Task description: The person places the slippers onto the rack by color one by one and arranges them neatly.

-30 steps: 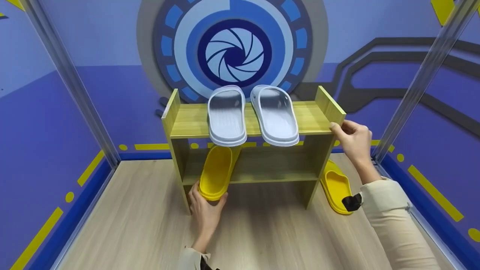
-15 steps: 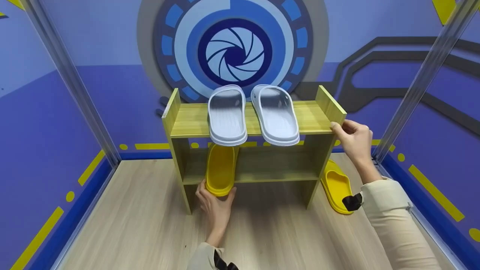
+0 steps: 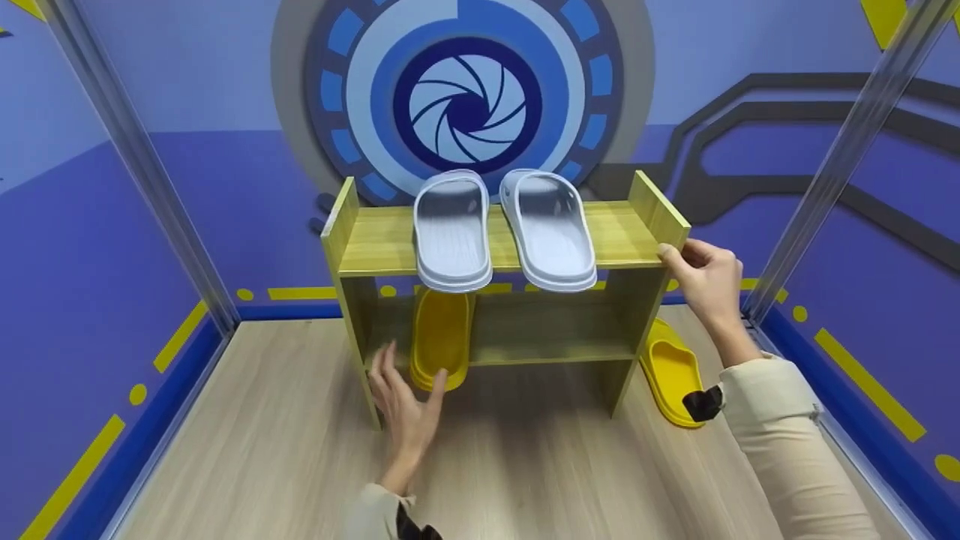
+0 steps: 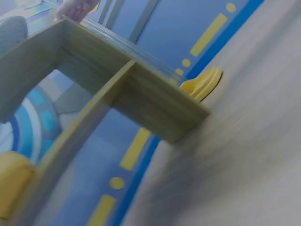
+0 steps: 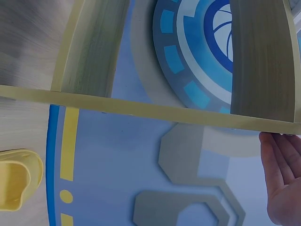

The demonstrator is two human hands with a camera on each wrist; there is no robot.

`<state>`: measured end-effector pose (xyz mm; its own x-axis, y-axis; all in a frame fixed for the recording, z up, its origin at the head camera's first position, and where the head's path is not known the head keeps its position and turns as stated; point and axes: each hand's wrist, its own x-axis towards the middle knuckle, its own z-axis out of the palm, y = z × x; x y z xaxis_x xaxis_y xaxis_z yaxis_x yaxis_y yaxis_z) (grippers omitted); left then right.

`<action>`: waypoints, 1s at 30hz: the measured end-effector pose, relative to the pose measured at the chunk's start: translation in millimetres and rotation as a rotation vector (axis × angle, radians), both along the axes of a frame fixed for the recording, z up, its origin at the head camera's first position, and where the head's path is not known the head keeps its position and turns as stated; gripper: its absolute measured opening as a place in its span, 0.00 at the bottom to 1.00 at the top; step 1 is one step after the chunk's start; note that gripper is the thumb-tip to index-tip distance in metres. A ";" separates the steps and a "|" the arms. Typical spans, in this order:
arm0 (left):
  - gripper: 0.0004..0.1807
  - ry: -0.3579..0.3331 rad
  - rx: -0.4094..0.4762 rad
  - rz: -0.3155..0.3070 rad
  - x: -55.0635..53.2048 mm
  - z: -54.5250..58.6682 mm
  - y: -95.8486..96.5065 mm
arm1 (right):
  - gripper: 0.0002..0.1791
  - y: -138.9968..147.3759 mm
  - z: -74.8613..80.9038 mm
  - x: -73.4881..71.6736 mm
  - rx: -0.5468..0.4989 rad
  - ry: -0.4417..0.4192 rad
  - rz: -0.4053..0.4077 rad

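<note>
A yellow slipper (image 3: 441, 330) rests on the lower shelf of a small wooden shoe rack (image 3: 555, 351), its heel sticking out past the front edge. My left hand (image 3: 407, 411) is spread just in front of it, fingers to the left of the slipper and thumb overlapping its heel; whether the thumb touches it I cannot tell. My right hand (image 3: 707, 283) pinches the front edge of the rack's right side panel, thumb in front and fingers on the outer side. On the top shelf sit two pale grey slippers, one left (image 3: 453, 232) and one right (image 3: 556, 232).
Another yellow slipper (image 3: 673, 379) lies on the wood-look floor (image 3: 270, 450), right of the rack and partly behind its side panel. Blue printed walls (image 3: 217, 187) and metal corner posts (image 3: 142, 157) enclose the space.
The left hand has shifted the yellow slipper right and straightened it on the lower shelf, then let it go and drawn left with fingers spread. The right hand stays put.
</note>
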<state>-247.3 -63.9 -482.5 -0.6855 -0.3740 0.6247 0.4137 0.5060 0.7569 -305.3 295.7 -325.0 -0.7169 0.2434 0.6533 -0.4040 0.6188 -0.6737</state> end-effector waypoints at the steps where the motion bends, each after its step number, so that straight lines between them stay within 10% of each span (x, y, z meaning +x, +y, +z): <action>1: 0.41 0.041 -0.010 0.013 -2.1 6.9 -6.1 | 0.19 0.0 0.2 0.1 0.000 -0.001 -0.001; 6: 0.39 0.196 -0.043 0.128 -18.0 42.1 -38.9 | 0.19 -0.1 1.1 0.6 -0.006 -0.006 -0.004; 11: 0.40 0.017 -0.020 0.101 -26.6 64.9 -65.2 | 0.19 -0.6 0.9 0.8 -0.006 -0.010 -0.005; 17: 0.34 -0.223 -0.051 0.019 -31.6 73.5 -80.9 | 0.19 -0.7 0.8 1.8 -0.006 -0.012 -0.007; 30: 0.08 -0.113 -0.159 0.095 -43.1 79.0 -90.1 | 0.20 -0.5 -0.1 1.5 -0.004 -0.021 -0.006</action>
